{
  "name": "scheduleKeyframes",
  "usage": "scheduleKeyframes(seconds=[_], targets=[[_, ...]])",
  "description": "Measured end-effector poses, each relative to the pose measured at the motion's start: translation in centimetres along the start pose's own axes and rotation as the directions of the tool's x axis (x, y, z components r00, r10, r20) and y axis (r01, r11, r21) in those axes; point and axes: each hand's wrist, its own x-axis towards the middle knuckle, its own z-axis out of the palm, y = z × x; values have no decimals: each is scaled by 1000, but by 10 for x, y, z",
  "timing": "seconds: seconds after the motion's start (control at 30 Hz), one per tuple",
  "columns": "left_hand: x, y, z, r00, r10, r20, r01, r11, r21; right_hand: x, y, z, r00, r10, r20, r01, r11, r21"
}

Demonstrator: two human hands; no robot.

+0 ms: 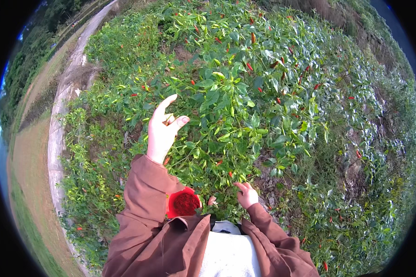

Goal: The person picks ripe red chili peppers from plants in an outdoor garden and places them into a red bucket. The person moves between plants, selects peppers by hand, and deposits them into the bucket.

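My left hand (162,133) is raised over the pepper plants, index finger stretched out and thumb apart from it. The other fingers curl in, and whether anything small lies in them is hidden. Lower down, my right hand (247,196) reaches into the foliage; its fingertips are near a small red chili pepper (230,174), and its grip is unclear. Green chili peppers (225,136) hang among the leaves between both hands. Below my left sleeve stands a red bucket (172,208), partly covered by the sleeve and jacket, with many picked red chilies (186,204) inside.
Dense pepper plants (284,138) with scattered red fruit surround me on all sides. Dry ground litter (267,183) shows between stems on the right. A pale concrete path (57,138) runs along the left, beside a grassy field (29,155). A bank (360,31) rises at the upper right.
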Motion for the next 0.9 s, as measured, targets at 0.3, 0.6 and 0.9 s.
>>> scheduleKeyframes(seconds=[0.3, 0.6, 0.9], targets=[[98, 36, 80, 937, 186, 296, -342, 313, 886, 8, -32, 19, 993, -113, -35, 114, 993, 15], [-35, -53, 47, 987, -95, 127, -1, 793, 609, 20, -116, -106, 952, -297, 77, 307, 927, -214], [-77, -99, 45, 915, -395, 79, 400, 914, -68, 166, -202, -142, 904, -374, 207, 414, 885, -212]])
